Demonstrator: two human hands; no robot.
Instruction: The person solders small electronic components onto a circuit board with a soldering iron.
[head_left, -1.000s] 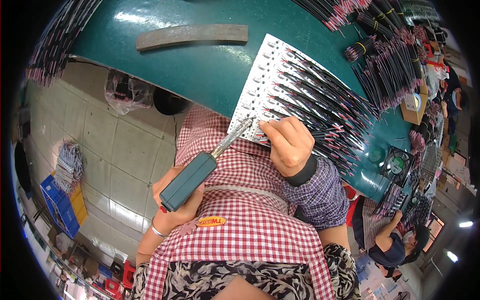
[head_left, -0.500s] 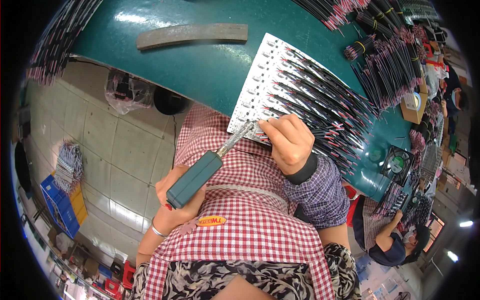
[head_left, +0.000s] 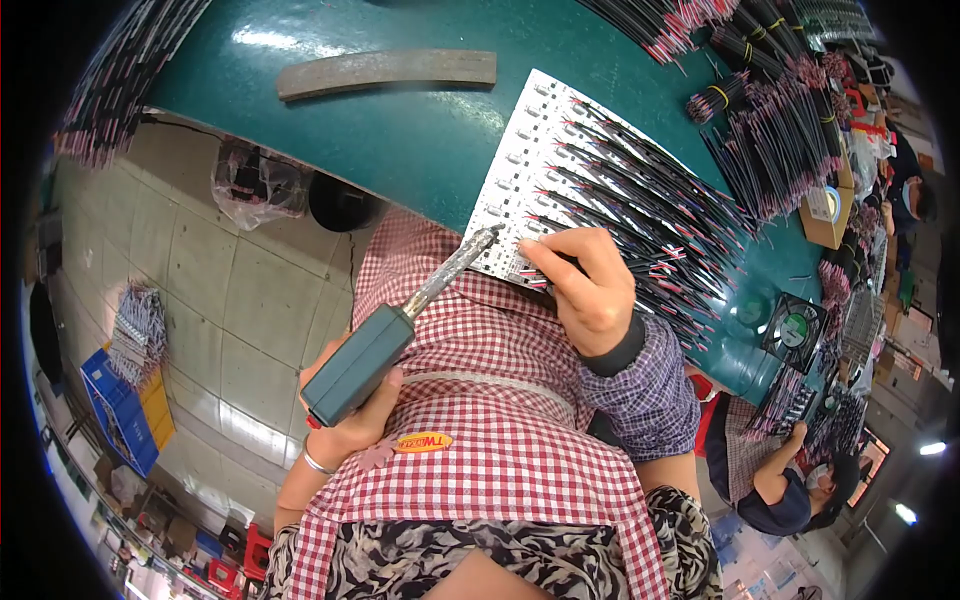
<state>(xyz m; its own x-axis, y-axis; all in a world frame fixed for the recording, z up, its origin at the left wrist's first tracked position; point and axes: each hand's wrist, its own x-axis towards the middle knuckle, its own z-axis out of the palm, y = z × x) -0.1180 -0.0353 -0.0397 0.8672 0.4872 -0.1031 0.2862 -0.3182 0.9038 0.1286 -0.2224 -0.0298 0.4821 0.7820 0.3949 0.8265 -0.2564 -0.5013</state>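
My left hand point(head_left: 362, 408) is closed around the dark green handle of a soldering iron point(head_left: 357, 362). The iron's metal shaft slants up to the right, its dark tip over the lower left part of a white circuit board panel point(head_left: 512, 185). Beside that tip, my right hand point(head_left: 590, 290) has its thumb and forefinger pinched together at the panel's near edge. Whatever lies between those fingertips is too small to make out. Rows of black wires point(head_left: 640, 190) with red and white ends fan out to the right from the panel, some passing behind my right hand.
A curved grey bar point(head_left: 388, 72) lies on the green table point(head_left: 420, 135). Bundles of black wires point(head_left: 780, 145) are heaped at the right, near a cardboard box point(head_left: 828, 215) and a small black fan point(head_left: 797, 325). Another person point(head_left: 785, 485) sits at the lower right.
The soldering iron and my left hand have drawn back down and left, opening a gap between the tip and my right fingers. My right hand has shifted slightly right, still pinched.
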